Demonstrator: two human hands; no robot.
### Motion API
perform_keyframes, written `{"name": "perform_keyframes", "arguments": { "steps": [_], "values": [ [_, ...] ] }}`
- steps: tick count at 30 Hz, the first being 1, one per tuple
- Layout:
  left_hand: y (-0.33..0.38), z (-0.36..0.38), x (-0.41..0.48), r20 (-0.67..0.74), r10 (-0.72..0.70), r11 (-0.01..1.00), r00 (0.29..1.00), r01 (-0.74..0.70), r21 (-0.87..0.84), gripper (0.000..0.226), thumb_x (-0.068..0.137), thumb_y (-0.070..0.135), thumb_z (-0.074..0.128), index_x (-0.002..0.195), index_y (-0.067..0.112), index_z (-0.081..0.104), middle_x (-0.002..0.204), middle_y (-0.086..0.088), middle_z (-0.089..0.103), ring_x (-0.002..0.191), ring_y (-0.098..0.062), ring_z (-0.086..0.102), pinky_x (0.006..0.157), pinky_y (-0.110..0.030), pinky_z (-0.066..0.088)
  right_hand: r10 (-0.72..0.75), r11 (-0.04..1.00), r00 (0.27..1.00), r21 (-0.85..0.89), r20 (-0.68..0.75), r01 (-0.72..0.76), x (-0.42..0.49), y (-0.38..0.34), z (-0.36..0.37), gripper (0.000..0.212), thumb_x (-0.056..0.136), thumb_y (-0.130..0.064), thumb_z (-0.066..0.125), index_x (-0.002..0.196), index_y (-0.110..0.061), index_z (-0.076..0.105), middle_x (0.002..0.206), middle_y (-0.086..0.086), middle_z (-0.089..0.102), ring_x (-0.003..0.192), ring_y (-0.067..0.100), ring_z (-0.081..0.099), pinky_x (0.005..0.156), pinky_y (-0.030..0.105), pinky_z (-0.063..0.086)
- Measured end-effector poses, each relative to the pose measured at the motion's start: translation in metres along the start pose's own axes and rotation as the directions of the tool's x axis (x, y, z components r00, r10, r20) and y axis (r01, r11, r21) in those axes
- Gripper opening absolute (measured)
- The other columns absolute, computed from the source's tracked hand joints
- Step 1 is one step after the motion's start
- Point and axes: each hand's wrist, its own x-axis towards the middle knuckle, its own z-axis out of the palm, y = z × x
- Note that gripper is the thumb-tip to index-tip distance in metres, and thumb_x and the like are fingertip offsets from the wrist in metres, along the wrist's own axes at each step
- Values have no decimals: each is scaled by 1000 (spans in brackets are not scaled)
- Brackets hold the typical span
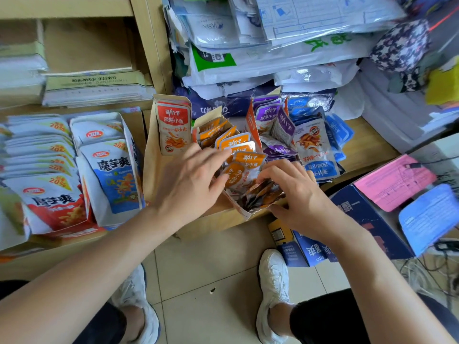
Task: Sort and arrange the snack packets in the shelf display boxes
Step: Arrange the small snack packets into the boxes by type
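Note:
A display box [244,214] at the shelf's front edge holds several orange snack packets [239,142] standing in a row. My left hand [188,180] reaches into it with fingers spread, touching the orange packets from the left. My right hand [295,192] has its fingers curled over the front packets [263,192] at the box's near end. Left of this box stand red packets [173,127] upright in a brown box. To the right lie purple packets [275,122] in an orange box and a loose pile of blue packets [315,150].
Large white snack bags [111,175] fill boxes on the left shelf. Parcels and mailer bags [273,58] are heaped behind. A dark blue carton [367,214] with pink and blue papers sits at the right. Tiled floor and my white shoes are below.

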Motion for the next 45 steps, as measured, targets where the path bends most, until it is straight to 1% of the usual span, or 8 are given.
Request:
{"name": "perform_keyframes", "arguments": {
  "steps": [5, 9, 15, 19, 27, 33, 37, 45],
  "values": [
    [9, 10, 3, 81, -122, 993, 989, 121, 15, 26, 91, 37, 69, 109, 19, 75, 91, 4, 76, 82, -19, 64, 56, -25, 47, 17, 999, 1000, 32, 1, -17, -5, 1, 4, 62, 79, -22, 80, 132, -30, 49, 139, -9, 43, 126, 16, 42, 96, 34, 33],
    [13, 4, 13, 31, -162, 981, 986, 165, -100, 9, 94, 33, 69, 92, 25, 73, 86, 7, 76, 71, -13, 68, 48, -12, 30, 34, 997, 999, 72, -17, -33, -4, -4, 4, 60, 78, -19, 81, 128, -27, 49, 142, -6, 39, 129, 18, 42, 97, 47, 43],
    [7, -11, 28, -129, -63, 966, 990, 28, -258, 19, 96, 29, 64, 98, 18, 80, 84, 2, 78, 66, -14, 71, 51, -34, 56, 69, 987, 998, 145, -11, -66, -7, -6, 2, 64, 78, -15, 80, 132, -22, 45, 147, -4, 29, 128, 18, 38, 96, 51, 47],
    [8, -9, 34, -21, 60, 958, 998, -63, -279, 13, 93, 23, 71, 91, 16, 82, 78, 2, 77, 66, -11, 70, 56, -25, 56, 52, 988, 998, 145, -21, -48, -6, -7, 4, 67, 79, -13, 78, 134, -22, 42, 150, -6, 32, 130, 11, 37, 97, 44, 43],
    [14, -9, 34, 337, -50, 809, 940, 236, -538, 25, 94, 9, 65, 115, 16, 76, 97, 11, 76, 79, 12, 67, 72, -7, 52, 67, 981, 998, 179, 9, -67, -5, -8, 5, 92, 83, -14, 76, 156, -32, 22, 151, -9, 35, 137, 12, 36, 104, 43, 39],
    [0, -5, 31, 83, -7, 975, 997, 25, -220, 26, 91, 12, 70, 115, 19, 75, 119, 5, 72, 76, -3, 66, 62, -22, 57, 33, 991, 999, 134, -43, -27, -3, -3, 7, 66, 81, -20, 79, 138, -30, 47, 144, -7, 40, 132, 17, 42, 103, 44, 43],
    [-2, -2, 30, 116, 24, 991, 993, -8, -134, 21, 89, 24, 75, 110, 22, 77, 92, 6, 76, 71, -11, 69, 56, -23, 54, 66, 996, 996, 70, -66, -62, -3, -5, 9, 66, 78, -24, 79, 134, -30, 45, 147, -4, 32, 129, 20, 34, 102, 44, 38],
    [6, -10, 30, 397, 6, 893, 918, 174, -415, 19, 90, 23, 74, 109, 26, 78, 90, 14, 76, 79, 1, 68, 71, -24, 59, 54, 995, 996, 93, -72, -47, 0, -6, 9, 88, 73, -30, 82, 146, -31, 32, 144, -12, 40, 125, 15, 41, 96, 45, 39]
  ]
}}
